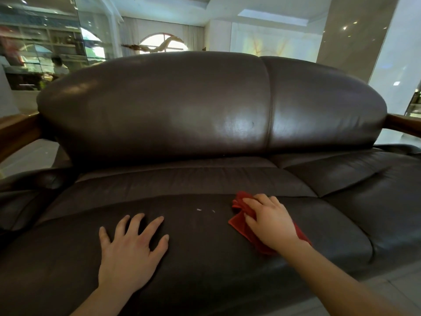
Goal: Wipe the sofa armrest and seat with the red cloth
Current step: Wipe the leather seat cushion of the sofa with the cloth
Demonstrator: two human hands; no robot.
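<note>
A dark brown leather sofa fills the view, its seat cushion point(200, 258) right below me. My right hand point(271, 222) presses the crumpled red cloth point(241, 226) flat on the seat, right of centre; the hand covers most of the cloth. My left hand point(132, 249) lies flat on the seat to the left, fingers spread, holding nothing. Two small white specks point(205, 210) sit on the leather between the hands. The left armrest point(18, 131) is wooden, with a dark leather pad point(34, 181) below it.
The puffy backrest point(182, 106) rises behind the seat, split by a seam. A second wooden armrest point(403, 124) shows at the far right. Pale floor tiles point(391, 283) lie at the lower right. A person point(59, 67) stands far off at the back left.
</note>
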